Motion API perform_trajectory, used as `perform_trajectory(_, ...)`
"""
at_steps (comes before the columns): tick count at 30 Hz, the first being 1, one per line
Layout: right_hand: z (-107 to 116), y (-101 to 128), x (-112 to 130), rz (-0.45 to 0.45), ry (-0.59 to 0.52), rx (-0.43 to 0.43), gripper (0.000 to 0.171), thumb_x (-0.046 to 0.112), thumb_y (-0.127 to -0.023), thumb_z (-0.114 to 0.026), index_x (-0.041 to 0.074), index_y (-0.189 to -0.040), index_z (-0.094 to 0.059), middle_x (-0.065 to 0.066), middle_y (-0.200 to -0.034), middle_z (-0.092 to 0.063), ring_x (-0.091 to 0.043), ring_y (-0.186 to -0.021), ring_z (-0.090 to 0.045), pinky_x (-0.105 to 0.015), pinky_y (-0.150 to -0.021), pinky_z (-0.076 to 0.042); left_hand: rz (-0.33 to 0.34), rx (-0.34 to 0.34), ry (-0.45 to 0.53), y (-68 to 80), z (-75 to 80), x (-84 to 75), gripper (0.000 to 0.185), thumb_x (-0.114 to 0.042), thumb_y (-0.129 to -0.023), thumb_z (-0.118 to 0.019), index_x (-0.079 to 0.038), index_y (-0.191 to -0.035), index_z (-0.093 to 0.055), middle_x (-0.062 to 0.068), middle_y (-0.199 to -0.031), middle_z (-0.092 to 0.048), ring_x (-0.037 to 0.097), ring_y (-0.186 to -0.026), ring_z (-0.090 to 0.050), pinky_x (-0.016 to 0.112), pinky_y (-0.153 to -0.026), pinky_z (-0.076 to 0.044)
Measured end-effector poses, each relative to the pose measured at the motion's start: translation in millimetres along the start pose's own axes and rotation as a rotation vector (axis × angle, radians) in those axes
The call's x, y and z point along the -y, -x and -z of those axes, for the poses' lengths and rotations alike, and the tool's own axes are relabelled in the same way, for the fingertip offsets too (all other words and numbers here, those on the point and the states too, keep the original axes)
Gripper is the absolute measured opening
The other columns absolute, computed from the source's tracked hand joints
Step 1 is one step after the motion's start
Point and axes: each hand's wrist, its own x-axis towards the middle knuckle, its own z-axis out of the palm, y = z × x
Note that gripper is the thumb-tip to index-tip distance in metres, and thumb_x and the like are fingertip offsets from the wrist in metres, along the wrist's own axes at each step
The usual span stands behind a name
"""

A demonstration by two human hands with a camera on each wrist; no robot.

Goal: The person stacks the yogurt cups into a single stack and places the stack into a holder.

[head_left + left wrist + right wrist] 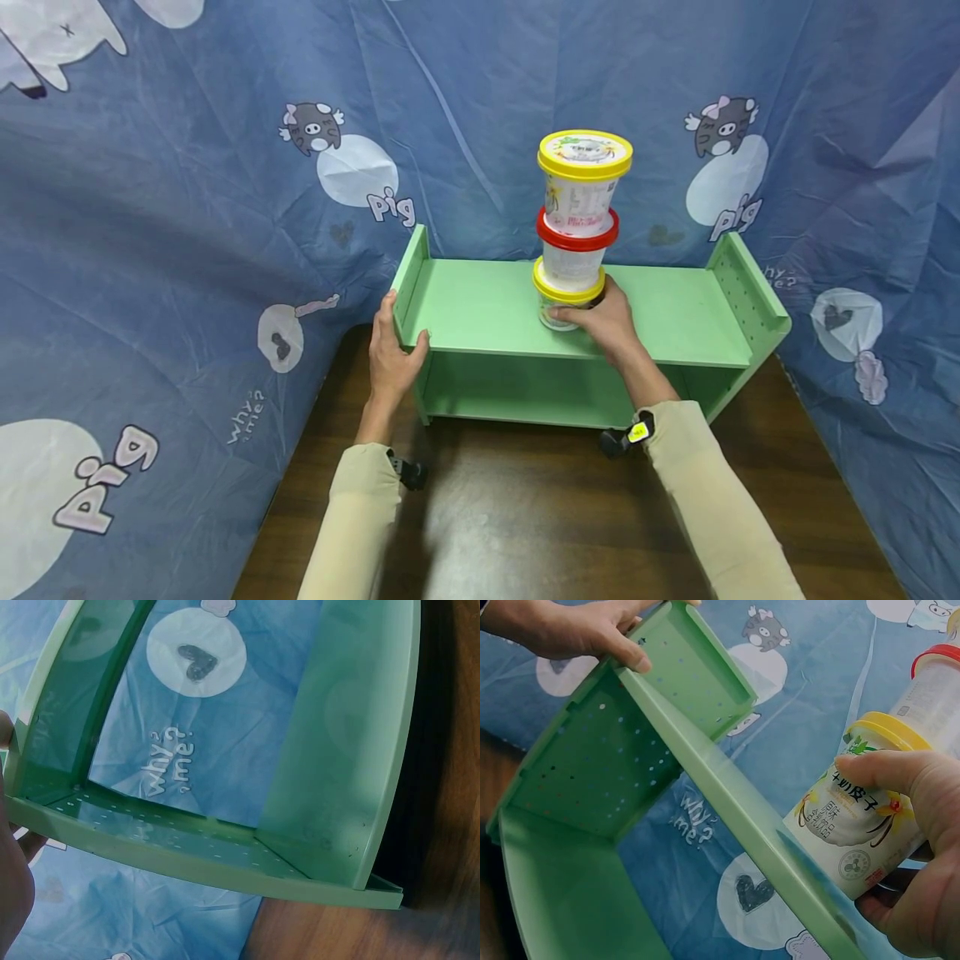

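Three white tubs stand stacked on the top board of a green shelf (480, 304). My right hand (611, 323) grips the bottom tub (847, 802), which has a yellow lid, between thumb and fingers. Above it are a red-lidded tub (572, 265) and, on top, another yellow-lidded tub (577, 200); the stack leans slightly. At the shelf's left end, my left hand (392, 358) holds the side panel (697, 667), thumb on the inner side and fingers outside. Only part of that hand shows at the edge of the left wrist view.
The shelf has a lower board (525, 396) and a right side panel (750, 292) dotted with holes. It stands on a dark brown wooden table (525, 517). Blue cloth (225, 208) printed with pigs hangs behind and at both sides.
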Motion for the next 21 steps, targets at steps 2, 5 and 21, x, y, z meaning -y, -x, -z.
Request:
perform_trajectory(2,-0.2,-0.8,-0.2,0.001,-0.003,0.0,0.086,0.019,-0.071,-0.085,0.01,-0.142,-0.037,-0.011,-0.14,-0.049,-0.03,-0.128,-0.049,-0.045,-0.11,-0.039,0.0,0.002,0.0,0.4,-0.1,0.3,0.073,-0.007,-0.08,-0.071,-0.007,-0.144,-0.035,0.021,-0.141,-0.049,0.035,-0.13,-0.049,0.049,-0.105,-0.04)
perform_trajectory(5,-0.1,-1.8,-0.7,-0.001,-0.003,-0.001,0.086,0.019,-0.071,-0.085,0.01,-0.142,-0.037,-0.012,-0.141,-0.049,-0.03,-0.128,-0.049,-0.045,-0.11,-0.039,0.001,0.004,-0.001,0.5,-0.3,0.7,0.073,-0.007,-0.08,-0.07,-0.007,-0.144,-0.035,0.021,-0.141,-0.049,0.035,-0.13,-0.049,0.05,-0.105,-0.041)
perform_trajectory(21,-3.4,-9.3,-3.0,-0.022,-0.004,-0.019,0.086,0.016,-0.072,-0.084,0.01,-0.143,-0.037,-0.011,-0.142,-0.048,-0.029,-0.129,-0.048,-0.045,-0.111,-0.039,0.007,-0.003,0.002,0.1,0.5,-0.5,0.074,-0.007,-0.079,-0.071,-0.009,-0.143,-0.036,0.02,-0.14,-0.05,0.035,-0.128,-0.05,0.049,-0.104,-0.042)
